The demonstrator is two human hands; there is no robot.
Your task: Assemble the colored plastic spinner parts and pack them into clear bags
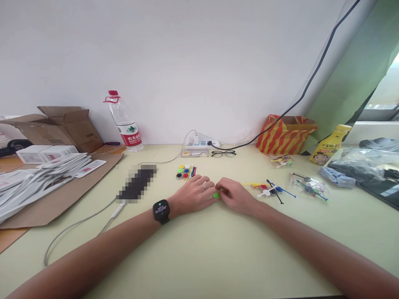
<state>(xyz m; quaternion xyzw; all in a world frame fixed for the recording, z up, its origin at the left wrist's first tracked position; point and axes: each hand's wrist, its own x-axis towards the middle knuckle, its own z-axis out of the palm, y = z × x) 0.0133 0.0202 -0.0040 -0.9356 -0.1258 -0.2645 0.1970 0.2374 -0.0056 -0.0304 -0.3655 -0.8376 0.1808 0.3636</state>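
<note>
My left hand (195, 193), with a ring and a black watch on its side, is closed at the fingertips on a small bright green round plastic piece (216, 195). Meeting it from the right, my right hand (236, 194) has its thumb and fingers pinched together beside the green piece. Whatever lies in that pinch is mostly hidden. Behind my left fingers sit several coloured round pieces (186, 170) next to thin coloured sticks (193, 172). To the right of my right hand are assembled pieces with coloured arrow-shaped pointers (268, 192).
Bagged spinner parts (308, 187) lie farther right, near a yellow bottle (327, 147) and striped bag (285, 135). Glasses (223, 153) and a power strip (202, 143) are by the wall. At left are a pixelated dark object (137, 183), water bottle (127, 126) and cardboard box (71, 131).
</note>
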